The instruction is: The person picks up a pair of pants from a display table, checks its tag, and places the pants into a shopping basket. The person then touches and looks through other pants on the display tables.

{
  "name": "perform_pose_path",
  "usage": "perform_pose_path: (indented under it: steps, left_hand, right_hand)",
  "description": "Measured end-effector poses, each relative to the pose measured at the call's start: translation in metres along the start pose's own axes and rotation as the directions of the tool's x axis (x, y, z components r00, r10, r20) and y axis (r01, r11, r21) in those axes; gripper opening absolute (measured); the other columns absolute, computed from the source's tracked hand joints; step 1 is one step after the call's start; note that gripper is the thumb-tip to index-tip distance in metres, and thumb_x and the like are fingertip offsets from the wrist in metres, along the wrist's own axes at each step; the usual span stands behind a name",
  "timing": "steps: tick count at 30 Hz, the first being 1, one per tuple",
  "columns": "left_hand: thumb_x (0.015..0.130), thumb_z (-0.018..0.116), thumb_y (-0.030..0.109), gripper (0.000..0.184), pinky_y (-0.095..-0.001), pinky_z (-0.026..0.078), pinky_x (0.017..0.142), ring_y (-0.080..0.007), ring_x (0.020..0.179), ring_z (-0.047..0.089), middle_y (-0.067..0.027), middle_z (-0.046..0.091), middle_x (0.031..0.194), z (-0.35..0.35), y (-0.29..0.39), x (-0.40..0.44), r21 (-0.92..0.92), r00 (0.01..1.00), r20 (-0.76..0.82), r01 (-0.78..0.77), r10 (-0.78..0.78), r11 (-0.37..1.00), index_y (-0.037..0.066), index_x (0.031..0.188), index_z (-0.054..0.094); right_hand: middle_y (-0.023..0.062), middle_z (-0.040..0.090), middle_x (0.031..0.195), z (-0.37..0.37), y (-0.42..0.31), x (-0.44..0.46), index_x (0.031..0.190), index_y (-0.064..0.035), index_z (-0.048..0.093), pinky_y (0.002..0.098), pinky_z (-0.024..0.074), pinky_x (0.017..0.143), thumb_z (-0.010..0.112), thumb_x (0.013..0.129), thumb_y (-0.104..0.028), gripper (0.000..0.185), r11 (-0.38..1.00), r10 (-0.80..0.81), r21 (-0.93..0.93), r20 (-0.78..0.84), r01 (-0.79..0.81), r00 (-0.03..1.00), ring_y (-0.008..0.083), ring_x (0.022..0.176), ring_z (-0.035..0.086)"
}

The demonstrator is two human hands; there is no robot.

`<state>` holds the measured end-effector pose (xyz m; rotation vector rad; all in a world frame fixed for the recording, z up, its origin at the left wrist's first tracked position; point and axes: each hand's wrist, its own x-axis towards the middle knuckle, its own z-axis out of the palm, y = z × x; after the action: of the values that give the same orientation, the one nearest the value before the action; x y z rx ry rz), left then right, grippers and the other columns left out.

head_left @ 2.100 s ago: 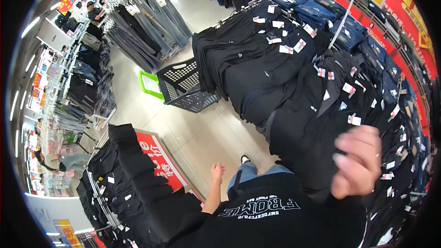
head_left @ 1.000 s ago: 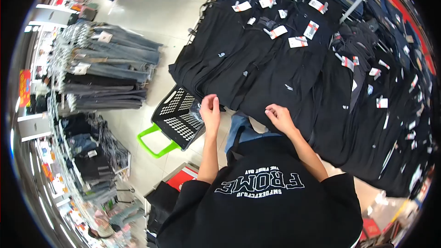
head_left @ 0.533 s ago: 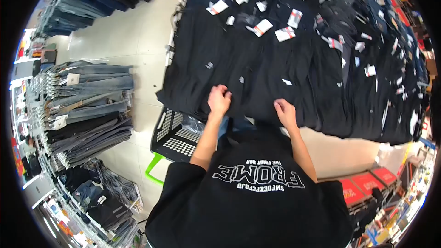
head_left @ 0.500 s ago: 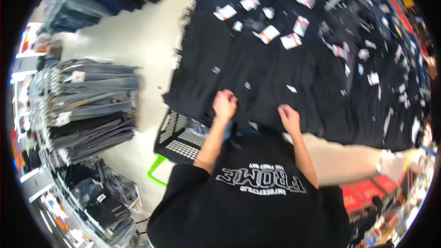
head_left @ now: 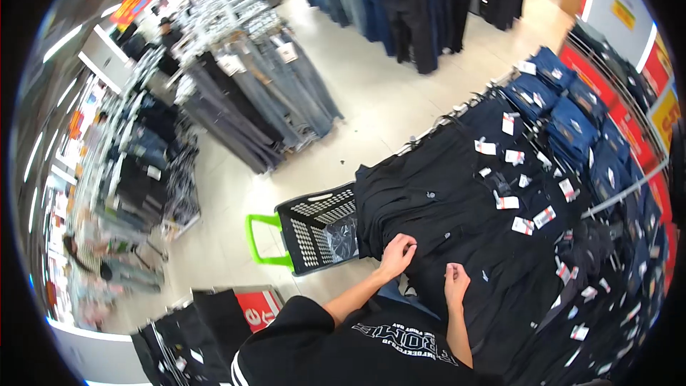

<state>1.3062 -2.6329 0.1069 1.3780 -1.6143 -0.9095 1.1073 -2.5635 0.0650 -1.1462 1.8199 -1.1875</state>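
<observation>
Black trousers lie spread in a wide pile in front of me, with white tags at their far ends. Over the near left part of the pile is my left hand, its fingers curled in. My right hand is a short way to the right, fingers bent together over the same dark cloth. Whether either hand pinches the fabric is hidden. A black shopping basket with a green handle stands on the floor left of the pile, a clear plastic-wrapped item inside.
Hanging jeans fill a rack at the upper left, with more hanging trousers at the back. Folded blue jeans sit at the right. A metal bar juts over the display. Another person is far left.
My view has swung left and up, bringing the aisle and back racks into sight. Both hands stay over the black trousers, now closer together, fingers still curled.
</observation>
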Motion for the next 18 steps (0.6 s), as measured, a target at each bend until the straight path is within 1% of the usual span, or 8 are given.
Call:
perform_pose_path:
  steps: [6, 8, 10, 11, 12, 13, 16, 18]
  left_hand:
    - [0.086, 0.061, 0.015, 0.015, -0.0283, 0.048, 0.059, -0.0112, 0.064, 0.058, -0.0062, 0.065, 0.074, -0.011, -0.104, -0.127, -0.299, 0.852, -0.162, 0.438, -0.498, 0.847, 0.001, 0.086, 0.065]
    - [0.085, 0.06, 0.014, 0.015, -0.0268, 0.049, 0.057, -0.0132, 0.062, 0.058, -0.0065, 0.064, 0.071, -0.023, -0.151, -0.189, -0.431, 0.666, -0.187, 0.605, -0.723, 0.669, 0.001, 0.087, 0.066]
    - [0.084, 0.058, 0.017, 0.013, -0.0259, 0.045, 0.053, -0.0118, 0.064, 0.058, -0.0059, 0.063, 0.075, -0.045, -0.162, -0.252, -0.403, 0.306, -0.18, 0.844, -0.935, 0.353, 0.007, 0.09, 0.064]
    - [0.086, 0.054, 0.02, 0.014, -0.0288, 0.041, 0.046, -0.0127, 0.058, 0.054, -0.0026, 0.058, 0.069, -0.043, -0.21, -0.3, -0.44, 0.195, -0.233, 0.852, -0.953, 0.283, 0.009, 0.085, 0.063]
    - [0.088, 0.049, 0.025, 0.019, -0.0313, 0.037, 0.041, -0.0144, 0.053, 0.05, -0.0015, 0.053, 0.065, -0.05, -0.268, -0.37, -0.629, 0.416, 0.003, 0.707, -0.91, 0.322, 0.01, 0.086, 0.06]
    - [0.088, 0.049, 0.025, 0.019, -0.0313, 0.037, 0.041, -0.0144, 0.053, 0.05, -0.0015, 0.053, 0.065, -0.061, -0.254, -0.386, -0.641, 0.419, -0.002, 0.697, -0.908, 0.323, 0.01, 0.086, 0.06]
    - [0.086, 0.055, 0.021, 0.017, -0.0315, 0.039, 0.041, -0.0186, 0.055, 0.055, -0.0089, 0.058, 0.071, -0.065, -0.182, -0.418, -0.549, 0.028, -0.12, 0.831, -0.992, 0.09, 0.005, 0.091, 0.06]
    - [0.084, 0.056, 0.02, 0.023, -0.0321, 0.039, 0.039, -0.0191, 0.05, 0.055, -0.0106, 0.059, 0.069, -0.063, -0.166, -0.44, -0.676, -0.001, -0.094, 0.734, -0.996, 0.063, 0.002, 0.097, 0.06]
  right_hand:
    - [0.0046, 0.059, 0.062, -0.002, 0.009, -0.003, 0.088, 0.0018, 0.064, 0.0256, 0.0442, 0.053, 0.059, 0.09, -0.017, 0.02, 0.996, -0.084, 0.027, 0.237, 0.08, 0.968, 0.0087, 0.055, 0.053]
    - [0.0043, 0.06, 0.062, -0.001, 0.007, -0.006, 0.088, 0.0018, 0.064, 0.0252, 0.044, 0.053, 0.059, 0.09, -0.017, 0.02, 0.993, -0.119, 0.025, 0.298, 0.117, 0.947, 0.0084, 0.055, 0.053]
    - [0.0039, 0.059, 0.062, 0.005, 0.001, -0.011, 0.089, 0.0021, 0.064, 0.0249, 0.0437, 0.053, 0.06, 0.09, -0.017, 0.02, 0.991, -0.132, 0.033, 0.338, 0.128, 0.932, 0.0077, 0.055, 0.052]
    - [0.0039, 0.059, 0.062, 0.011, -0.002, -0.015, 0.089, 0.0021, 0.064, 0.0249, 0.0437, 0.053, 0.06, 0.09, -0.017, 0.02, 0.989, -0.146, 0.037, 0.361, 0.142, 0.921, 0.0077, 0.055, 0.052]
    - [0.0039, 0.059, 0.062, 0.016, -0.006, -0.019, 0.088, 0.0022, 0.064, 0.0249, 0.0434, 0.052, 0.06, 0.09, -0.017, 0.02, 0.983, -0.185, 0.085, 0.369, 0.165, 0.911, 0.0076, 0.054, 0.052]
    - [0.0038, 0.059, 0.061, 0.02, -0.013, -0.023, 0.088, 0.0022, 0.065, 0.025, 0.0431, 0.051, 0.06, 0.09, -0.017, 0.02, 0.973, -0.223, 0.132, 0.365, 0.187, 0.904, 0.0074, 0.053, 0.051]
    - [0.0034, 0.056, 0.057, 0.035, -0.014, -0.035, 0.086, 0.0007, 0.065, 0.0254, 0.0391, 0.048, 0.061, 0.089, -0.017, 0.019, 0.963, -0.269, 0.114, 0.423, 0.243, 0.865, 0.0066, 0.05, 0.047]
    - [0.0041, 0.053, 0.055, 0.047, -0.02, -0.05, 0.083, 0.0005, 0.064, 0.0264, 0.0376, 0.047, 0.062, 0.088, -0.017, 0.018, 0.962, -0.273, 0.144, 0.449, 0.233, 0.851, 0.007, 0.049, 0.045]
